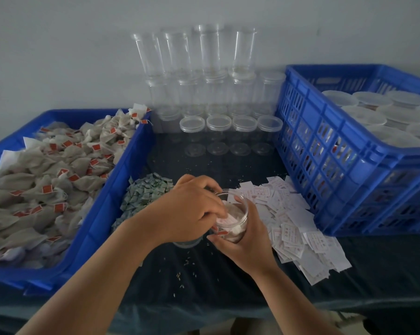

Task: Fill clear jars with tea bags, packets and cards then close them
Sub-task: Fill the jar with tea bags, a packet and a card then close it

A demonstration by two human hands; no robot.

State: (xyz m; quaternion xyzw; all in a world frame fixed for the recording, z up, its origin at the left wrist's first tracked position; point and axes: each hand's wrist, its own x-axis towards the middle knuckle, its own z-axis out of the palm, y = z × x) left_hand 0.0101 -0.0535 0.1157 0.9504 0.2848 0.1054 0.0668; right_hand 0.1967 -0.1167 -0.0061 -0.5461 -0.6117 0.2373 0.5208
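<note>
A pale wall backs a dark surface (204,274) scattered with loose crumbs. Near its middle the right hand (246,234) holds a clear jar (238,222), fingers (240,199) and thumb wrapped round its wall. The left hand (189,210) reaches over the mouth with curled fingers (215,209) that seem to pinch a white card (226,221) with red print, already partly inside the jar above the tea bags (236,230).

To do this step well, I would hold the jar steady. The card should slide flat against the clear wall with the print facing out, and be let go only once it stands wedged. A lid from the row of lids (230,123) at the back comes after that.

The left hand covers much of the mouth, so how full the jar is cannot be told. Whether a green packet from the pile of packets (143,197) has gone in is also hidden. A round clear thing (187,243) below the left hand is mostly covered.
</note>
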